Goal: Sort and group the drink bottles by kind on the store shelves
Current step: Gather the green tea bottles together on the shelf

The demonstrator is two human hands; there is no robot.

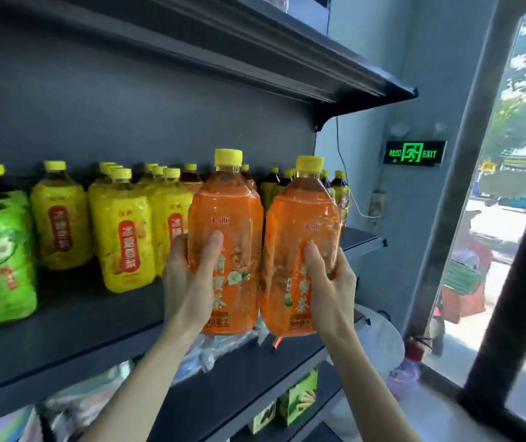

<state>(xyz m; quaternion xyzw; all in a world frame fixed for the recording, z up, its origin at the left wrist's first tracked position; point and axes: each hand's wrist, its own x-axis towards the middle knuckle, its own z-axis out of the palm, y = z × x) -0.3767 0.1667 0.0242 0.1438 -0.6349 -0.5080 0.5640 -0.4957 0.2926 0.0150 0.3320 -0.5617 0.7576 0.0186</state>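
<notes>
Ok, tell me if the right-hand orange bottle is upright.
Nearly upright: the orange bottle stands cap up, leaning slightly, gripped by the right hand.

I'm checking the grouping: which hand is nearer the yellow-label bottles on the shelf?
Left. The left hand grips an orange bottle right beside the yellow-label bottles; the right hand grips the second orange bottle, farther right.

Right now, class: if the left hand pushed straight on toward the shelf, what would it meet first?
Likely the orange bottle held by the left hand would meet the back-row bottles behind it; depth is unclear.
</notes>
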